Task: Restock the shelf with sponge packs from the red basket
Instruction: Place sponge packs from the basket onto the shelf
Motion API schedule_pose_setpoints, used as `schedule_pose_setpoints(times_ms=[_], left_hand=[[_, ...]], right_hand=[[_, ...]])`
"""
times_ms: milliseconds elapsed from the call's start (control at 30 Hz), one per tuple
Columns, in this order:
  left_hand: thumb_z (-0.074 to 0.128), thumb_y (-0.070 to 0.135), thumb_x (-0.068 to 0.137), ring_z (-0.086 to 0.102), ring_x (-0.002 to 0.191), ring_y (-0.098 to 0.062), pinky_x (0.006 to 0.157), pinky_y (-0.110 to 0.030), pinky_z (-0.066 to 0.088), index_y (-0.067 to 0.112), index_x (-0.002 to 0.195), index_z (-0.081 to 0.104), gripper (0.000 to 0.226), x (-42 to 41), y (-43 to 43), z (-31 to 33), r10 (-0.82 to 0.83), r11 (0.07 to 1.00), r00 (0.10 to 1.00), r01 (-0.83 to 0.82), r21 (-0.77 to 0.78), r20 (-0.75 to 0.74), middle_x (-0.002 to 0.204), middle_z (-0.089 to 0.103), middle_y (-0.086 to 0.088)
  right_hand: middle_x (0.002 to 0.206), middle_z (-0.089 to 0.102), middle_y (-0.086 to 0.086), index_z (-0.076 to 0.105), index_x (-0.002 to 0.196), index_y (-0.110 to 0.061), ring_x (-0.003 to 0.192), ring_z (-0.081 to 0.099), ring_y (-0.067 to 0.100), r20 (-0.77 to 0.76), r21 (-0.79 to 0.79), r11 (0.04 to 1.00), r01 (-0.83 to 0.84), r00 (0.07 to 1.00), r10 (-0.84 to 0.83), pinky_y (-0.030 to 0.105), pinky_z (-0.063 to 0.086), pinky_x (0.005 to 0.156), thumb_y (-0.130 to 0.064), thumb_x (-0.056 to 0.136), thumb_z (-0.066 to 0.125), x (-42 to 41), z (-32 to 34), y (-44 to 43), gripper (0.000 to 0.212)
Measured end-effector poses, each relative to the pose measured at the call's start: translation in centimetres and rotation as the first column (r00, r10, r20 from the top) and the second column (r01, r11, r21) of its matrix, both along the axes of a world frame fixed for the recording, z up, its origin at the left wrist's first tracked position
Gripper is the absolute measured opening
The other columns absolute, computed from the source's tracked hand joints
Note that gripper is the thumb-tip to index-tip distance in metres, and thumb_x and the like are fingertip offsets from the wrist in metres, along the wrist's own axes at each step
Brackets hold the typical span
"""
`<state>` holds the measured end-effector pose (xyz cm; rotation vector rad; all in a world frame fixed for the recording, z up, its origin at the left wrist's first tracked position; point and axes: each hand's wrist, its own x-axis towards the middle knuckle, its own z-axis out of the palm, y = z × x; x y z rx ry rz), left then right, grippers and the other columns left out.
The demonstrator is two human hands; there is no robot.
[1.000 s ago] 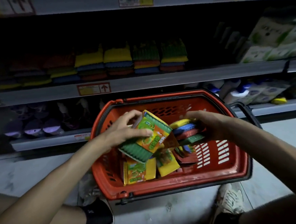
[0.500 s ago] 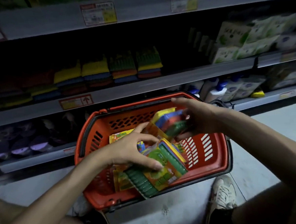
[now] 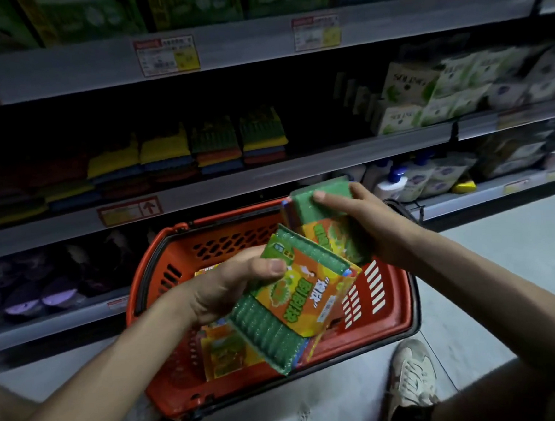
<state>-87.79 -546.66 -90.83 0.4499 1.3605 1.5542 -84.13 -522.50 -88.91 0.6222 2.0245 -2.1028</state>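
Left hand [image 3: 224, 288] and right hand [image 3: 374, 225] each pinch a sponge pack [image 3: 305, 295] above red basket [image 3: 388, 317].

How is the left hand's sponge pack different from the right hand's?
The left pack, gripped by the left hand, is lower, over the red basket; the right pack, in the right hand, is higher, nearer the shelf. The left pack's orange label shows fully; the right pack's is partly covered. Both are green with orange labels.

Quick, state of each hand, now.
Left hand: holding the lower sponge pack.
Right hand: holding the upper sponge pack.
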Motion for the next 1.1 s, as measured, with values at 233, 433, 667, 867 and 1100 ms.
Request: schedule_pose_setpoints(times_ms=[233, 433, 667, 867, 1100], left_hand=[[0.088, 0.056, 0.057, 0.066, 0.121, -0.024, 0.106, -0.052, 0.049, 0.029, 0.131, 0.065, 0.082, -2.5, -0.2, -0.9, 0.579, 0.812, 0.81, -0.583, -0.019, -0.096, 0.128, 0.072, -0.003], [0.076, 0.058, 0.081, 0.057, 0.126, -0.007, 0.11, -0.04, 0.041, 0.043, 0.145, 0.042, 0.074, -3.0, 1.1, -0.1, 0.767, 0.602, 0.53, -0.789, 0.123, -0.362, 0.136, 0.061, 0.017], [0.067, 0.053, 0.092, 0.063, 0.122, -0.017, 0.098, -0.038, 0.056, 0.042, 0.155, 0.021, 0.079, -1.5, 5.2, -0.5, 0.769, 0.558, 0.466, -0.823, 0.106, -0.437, 0.142, 0.059, 0.006], [0.063, 0.052, 0.095, 0.067, 0.108, -0.025, 0.095, -0.052, 0.057, 0.037, 0.149, 0.032, 0.064, -1.6, 6.4, -1.2, 0.879, 0.47, 0.472, -0.881, -0.049, -0.064, 0.13, 0.062, -0.003], [0.075, 0.081, 0.063, 0.07, 0.112, -0.033, 0.096, -0.06, 0.055, 0.036, 0.145, 0.041, 0.099, -1.1, 6.5, -4.2, 0.878, 0.477, 0.449, -0.855, -0.206, 0.167, 0.133, 0.066, -0.008]], right_hand=[[0.109, 0.076, 0.007, 0.057, 0.127, -0.019, 0.087, 0.078, 0.02, -0.233, 0.169, 0.96, 0.225, 0.955, -0.183, 0.036, 0.064, 0.073, -0.051, 0.082, 0.078, 1.1, 2.6, 4.0, 0.06], [0.109, 0.068, -0.007, 0.058, 0.125, -0.025, 0.087, 0.071, 0.006, -0.209, 0.796, 0.605, 0.026, 0.95, 0.234, 0.027, 0.064, 0.072, -0.077, 0.057, 0.074, 2.0, 2.1, 1.7, 0.087], [0.122, 0.058, -0.007, 0.037, 0.143, -0.04, 0.1, 0.066, 0.017, 0.005, 0.969, 0.211, -0.125, 0.871, 0.492, 0.036, 0.059, 0.086, -0.097, 0.062, 0.055, 1.4, 0.3, -3.5, 0.101], [0.127, 0.048, -0.009, 0.026, 0.149, -0.033, 0.112, 0.057, 0.015, 0.088, 0.938, 0.218, -0.268, 0.795, 0.6, 0.027, 0.047, 0.094, -0.073, 0.064, 0.08, 2.2, 1.7, -5.0, 0.108], [0.121, 0.033, -0.008, 0.036, 0.137, -0.021, 0.099, 0.052, 0.01, 0.267, 0.859, 0.212, -0.467, 0.76, 0.592, 0.023, 0.046, 0.084, -0.064, 0.061, 0.088, 2.9, 2.1, -3.5, 0.102]])
